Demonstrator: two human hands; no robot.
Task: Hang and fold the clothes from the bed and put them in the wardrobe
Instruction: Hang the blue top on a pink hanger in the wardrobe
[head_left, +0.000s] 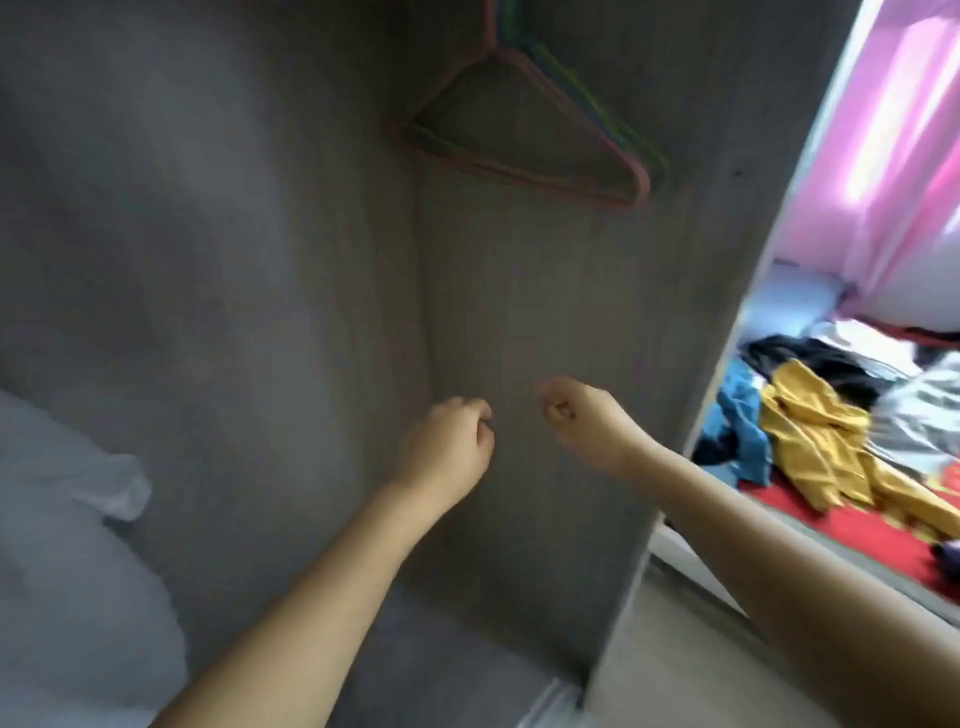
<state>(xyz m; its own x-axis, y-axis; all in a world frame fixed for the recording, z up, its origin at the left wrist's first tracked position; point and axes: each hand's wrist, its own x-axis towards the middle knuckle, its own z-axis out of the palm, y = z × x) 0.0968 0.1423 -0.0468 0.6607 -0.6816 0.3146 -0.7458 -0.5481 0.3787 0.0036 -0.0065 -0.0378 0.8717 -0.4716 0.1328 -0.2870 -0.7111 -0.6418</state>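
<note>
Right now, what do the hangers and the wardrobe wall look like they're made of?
Hangers: probably plastic or plastic-coated wire, judging by the thin rods in pink, green and blue; blur leaves it open. Wardrobe wall: likely matte grey laminate board, showing faint vertical grain and no shine.

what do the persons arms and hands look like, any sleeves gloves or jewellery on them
Both forearms are bare as far as the frame shows, with no sleeve in view. The left hand and right hand wear no gloves, and no watch, bracelet or ring can be made out at either wrist, though the picture is blurred, so small items could be missed.
</note>
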